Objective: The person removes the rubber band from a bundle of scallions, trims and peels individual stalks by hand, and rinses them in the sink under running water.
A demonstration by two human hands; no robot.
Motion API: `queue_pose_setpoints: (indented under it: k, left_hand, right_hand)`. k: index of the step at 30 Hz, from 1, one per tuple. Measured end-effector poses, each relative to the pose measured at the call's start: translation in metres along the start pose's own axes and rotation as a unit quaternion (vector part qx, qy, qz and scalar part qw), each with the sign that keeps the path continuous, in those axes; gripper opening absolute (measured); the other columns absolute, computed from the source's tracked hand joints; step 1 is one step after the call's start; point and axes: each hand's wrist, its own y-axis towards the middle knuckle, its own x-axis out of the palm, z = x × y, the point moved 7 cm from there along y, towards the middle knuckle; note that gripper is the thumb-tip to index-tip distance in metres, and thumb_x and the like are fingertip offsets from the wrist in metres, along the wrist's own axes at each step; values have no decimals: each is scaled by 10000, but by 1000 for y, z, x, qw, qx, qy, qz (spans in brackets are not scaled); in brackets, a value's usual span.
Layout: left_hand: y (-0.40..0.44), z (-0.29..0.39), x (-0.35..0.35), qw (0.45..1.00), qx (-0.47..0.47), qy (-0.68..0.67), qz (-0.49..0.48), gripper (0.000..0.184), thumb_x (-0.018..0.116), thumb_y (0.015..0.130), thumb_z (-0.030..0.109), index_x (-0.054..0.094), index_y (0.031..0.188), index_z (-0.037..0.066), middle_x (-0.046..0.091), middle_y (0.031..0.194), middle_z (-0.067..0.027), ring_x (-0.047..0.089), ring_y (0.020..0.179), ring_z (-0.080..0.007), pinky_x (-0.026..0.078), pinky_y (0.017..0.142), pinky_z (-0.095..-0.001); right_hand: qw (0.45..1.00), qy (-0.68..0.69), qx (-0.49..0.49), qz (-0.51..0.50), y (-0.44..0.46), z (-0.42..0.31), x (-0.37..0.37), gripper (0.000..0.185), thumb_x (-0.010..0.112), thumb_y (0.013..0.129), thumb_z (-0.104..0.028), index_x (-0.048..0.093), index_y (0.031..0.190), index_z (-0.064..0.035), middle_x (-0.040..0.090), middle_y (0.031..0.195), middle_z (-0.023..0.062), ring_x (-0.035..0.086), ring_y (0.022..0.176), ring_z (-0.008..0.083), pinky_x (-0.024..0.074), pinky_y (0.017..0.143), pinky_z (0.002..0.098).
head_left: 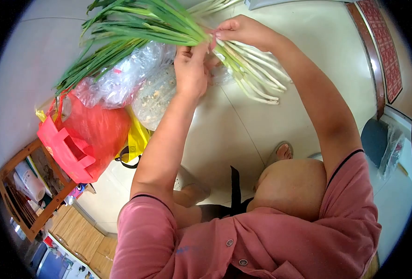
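Observation:
A bunch of green onions (250, 69) is held up at the top of the view, leaves to the left and white stalks to the right. A reddish tie (212, 41) circles its middle. My left hand (190, 69) is closed around the bunch from below, just left of the tie. On the tie's right side, my right hand (243, 31) pinches at the tie with thumb and forefinger. More green onion leaves (99, 63) lie behind, over the bags, and further white stalks (213, 6) show at the top edge.
Left of my arms are a clear plastic bag (155, 100) with pale bits, a crumpled clear bag (122, 74), a red bag (96, 123) and a yellow bag (137, 135). A wooden rack (52, 207) stands at lower left. Pale tiles (224, 135) form the floor.

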Motion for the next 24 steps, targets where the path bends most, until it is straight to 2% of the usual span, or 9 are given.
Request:
queue_pose_setpoints:
  k: [3,5,6,9,10,13,14,18,24]
  left_hand:
    - [-3,7,-3,999,3,18,36,181,557,926,101,532,1083,15,611,1026,-72,628,868,-165,561,672,-309]
    - [-5,12,-7,998,10,26,61,190,588,908,103,533,1071,22,603,1025,-56,612,840,-134,533,573,-273]
    - [1,14,-11,996,46,26,77,194,589,905,83,537,1079,14,613,1001,-65,625,862,-145,552,606,-286]
    - [1,9,-19,993,57,36,100,216,593,903,80,538,1101,12,620,983,-67,631,906,-155,560,635,-293]
    - [1,9,-21,992,60,40,107,209,590,906,81,540,1097,14,621,989,-67,633,904,-156,562,635,-292]
    - [1,10,-20,988,61,53,130,184,584,913,89,542,1077,16,623,998,-68,640,906,-161,565,630,-286]
    - [0,11,-19,987,57,57,139,177,582,916,95,541,1067,14,625,996,-70,644,910,-164,565,624,-281]
    - [-3,15,-18,991,40,42,123,178,565,929,112,519,1058,-2,614,1053,-85,653,972,-195,564,612,-261]
    - [5,4,-29,996,43,-10,79,277,527,944,113,463,1173,-29,546,1193,-92,627,1069,-243,562,651,-250]
  right_hand:
    - [997,-51,-43,27,5,-8,4,270,619,890,-208,649,1060,1,654,979,47,564,942,111,441,863,282]
    - [977,-94,-112,154,-5,-17,-9,240,641,873,-209,658,1014,-15,655,925,36,573,886,103,456,820,276]
    - [958,-117,-147,216,-13,-23,-15,225,652,864,-209,662,990,-23,655,899,30,578,858,100,464,798,273]
    - [989,-87,-28,117,-19,-9,-7,203,696,820,-222,660,899,-38,655,797,17,586,731,101,481,686,287]
    - [975,-168,-82,116,-27,-19,2,205,720,779,-228,624,775,-47,631,685,28,568,601,137,459,575,317]
    - [934,-342,-65,75,-35,-21,29,215,713,762,-215,588,713,-47,613,657,56,557,570,197,438,547,337]
    - [933,-341,-87,78,-33,-17,29,206,695,756,-197,562,699,-51,588,637,76,551,564,241,430,537,357]
    - [917,-361,-124,117,-32,-15,18,154,660,774,-183,573,750,-58,605,686,84,579,618,269,445,559,376]
    - [893,-402,-130,156,-34,-21,15,121,614,805,-164,568,874,-75,626,828,83,608,736,285,478,628,388]
